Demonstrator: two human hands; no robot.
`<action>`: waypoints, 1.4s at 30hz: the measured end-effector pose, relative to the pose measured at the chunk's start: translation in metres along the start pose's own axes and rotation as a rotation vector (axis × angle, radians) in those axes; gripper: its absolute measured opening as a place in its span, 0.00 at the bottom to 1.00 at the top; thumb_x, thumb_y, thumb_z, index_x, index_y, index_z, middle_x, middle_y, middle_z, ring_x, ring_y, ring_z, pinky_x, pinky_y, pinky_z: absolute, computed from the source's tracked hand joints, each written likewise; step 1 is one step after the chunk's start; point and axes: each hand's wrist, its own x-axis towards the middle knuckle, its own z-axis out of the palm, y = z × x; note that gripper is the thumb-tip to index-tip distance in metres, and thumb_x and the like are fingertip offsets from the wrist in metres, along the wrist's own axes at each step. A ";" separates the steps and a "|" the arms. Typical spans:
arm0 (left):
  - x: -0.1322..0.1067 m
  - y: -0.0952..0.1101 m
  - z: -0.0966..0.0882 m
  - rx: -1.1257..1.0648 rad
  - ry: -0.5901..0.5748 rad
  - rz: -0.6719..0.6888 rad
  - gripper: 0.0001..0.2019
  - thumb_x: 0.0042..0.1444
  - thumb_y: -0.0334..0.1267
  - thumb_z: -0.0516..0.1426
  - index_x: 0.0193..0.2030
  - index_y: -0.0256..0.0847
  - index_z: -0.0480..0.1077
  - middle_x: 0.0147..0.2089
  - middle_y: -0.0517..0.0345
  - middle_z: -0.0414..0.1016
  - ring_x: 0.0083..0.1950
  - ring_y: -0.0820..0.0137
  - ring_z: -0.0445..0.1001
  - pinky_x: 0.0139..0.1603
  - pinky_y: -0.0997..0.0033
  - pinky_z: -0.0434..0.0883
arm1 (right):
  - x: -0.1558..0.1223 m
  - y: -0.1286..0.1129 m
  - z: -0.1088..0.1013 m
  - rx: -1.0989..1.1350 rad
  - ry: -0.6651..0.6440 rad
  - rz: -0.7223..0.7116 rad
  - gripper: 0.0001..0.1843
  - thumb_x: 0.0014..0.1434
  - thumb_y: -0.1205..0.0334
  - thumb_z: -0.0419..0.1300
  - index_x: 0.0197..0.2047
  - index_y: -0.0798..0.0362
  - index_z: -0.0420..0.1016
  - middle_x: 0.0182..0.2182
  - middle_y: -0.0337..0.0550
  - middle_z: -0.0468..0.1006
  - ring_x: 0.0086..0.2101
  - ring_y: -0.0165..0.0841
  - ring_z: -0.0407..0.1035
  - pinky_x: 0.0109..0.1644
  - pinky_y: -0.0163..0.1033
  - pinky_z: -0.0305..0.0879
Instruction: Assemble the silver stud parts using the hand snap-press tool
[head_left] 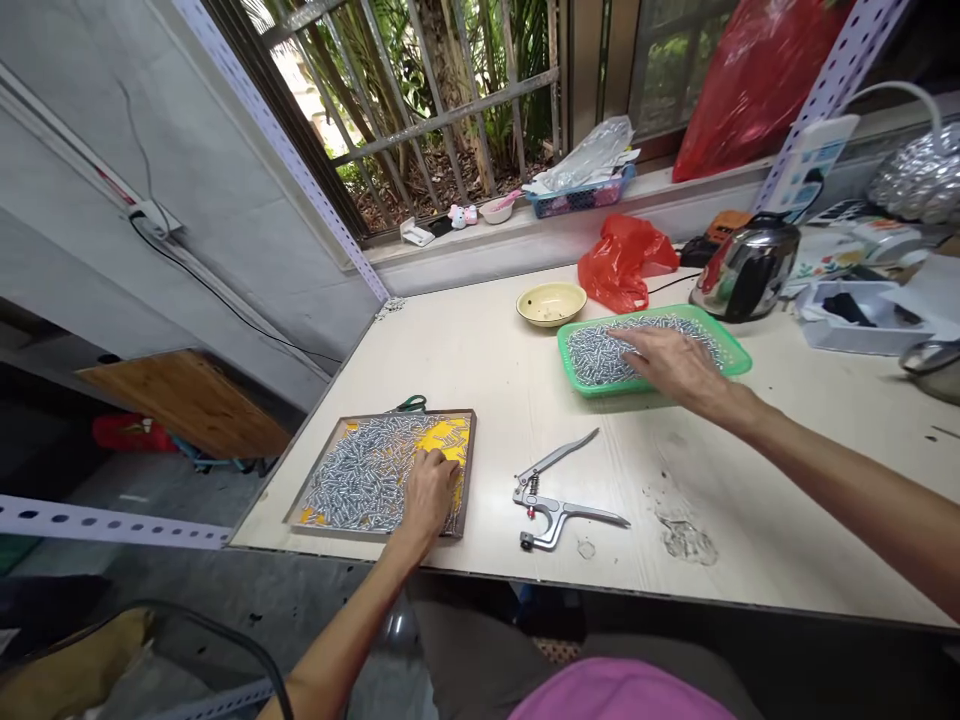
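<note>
My left hand (pixel 431 490) is down in a shallow metal tray (pixel 470 440) at the left, its fingers curled together over the right part, where a yellow bottom shows. Whatever those fingers hold is hidden. Many small silvery pieces like screws or pins (pixel 360 475) fill the tray. At the right, my right hand (pixel 675 365) rests over a green plastic basket (pixel 581 390), fingers stretched out and partly touching the similar silvery pieces (pixel 596 355) inside. Between the two containers lie hand pliers (pixel 551 500) with a spring, handles spread apart.
Green-handled scissors (pixel 411 404) stick out behind the tray. A cream bowl (pixel 551 303), a red plastic bag (pixel 626 262) and a metal kettle (pixel 748 268) stand along the back. A white box (pixel 859 325) is at the right. The table's front edge runs close to my lap.
</note>
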 end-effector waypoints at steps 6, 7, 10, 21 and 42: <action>0.008 -0.005 0.003 -0.072 -0.036 0.048 0.12 0.60 0.35 0.49 0.32 0.41 0.73 0.35 0.51 0.72 0.42 0.63 0.65 0.40 0.65 0.65 | -0.046 -0.045 0.011 0.105 -0.152 -0.131 0.18 0.62 0.67 0.51 0.55 0.52 0.68 0.53 0.52 0.69 0.46 0.40 0.69 0.45 0.44 0.68; 0.009 -0.005 0.000 -0.111 -0.026 0.032 0.11 0.59 0.35 0.50 0.30 0.41 0.72 0.34 0.51 0.72 0.41 0.63 0.66 0.41 0.65 0.65 | -0.056 -0.055 0.011 0.140 -0.196 -0.160 0.17 0.62 0.67 0.51 0.54 0.52 0.69 0.52 0.52 0.70 0.46 0.40 0.68 0.46 0.43 0.67; 0.009 0.002 -0.013 -0.331 -0.019 -0.152 0.08 0.54 0.38 0.54 0.28 0.41 0.70 0.30 0.55 0.72 0.36 0.66 0.68 0.39 0.69 0.66 | -0.082 -0.079 0.007 0.232 -0.381 -0.205 0.14 0.63 0.67 0.51 0.50 0.53 0.71 0.45 0.49 0.72 0.42 0.36 0.69 0.44 0.40 0.66; -0.011 0.078 -0.002 -1.110 -0.600 -0.654 0.20 0.37 0.53 0.63 0.26 0.36 0.68 0.14 0.71 0.56 0.13 0.83 0.48 0.13 0.79 0.45 | -0.129 -0.100 0.024 0.250 -0.604 -0.211 0.07 0.63 0.69 0.51 0.42 0.52 0.68 0.39 0.43 0.67 0.35 0.32 0.64 0.34 0.36 0.55; 0.005 0.076 -0.001 -1.012 -0.940 -0.533 0.21 0.36 0.53 0.63 0.25 0.38 0.65 0.16 0.67 0.64 0.13 0.83 0.53 0.12 0.80 0.46 | -0.133 -0.099 0.021 0.276 -0.531 -0.234 0.10 0.61 0.76 0.47 0.37 0.54 0.64 0.38 0.43 0.67 0.35 0.31 0.60 0.33 0.37 0.50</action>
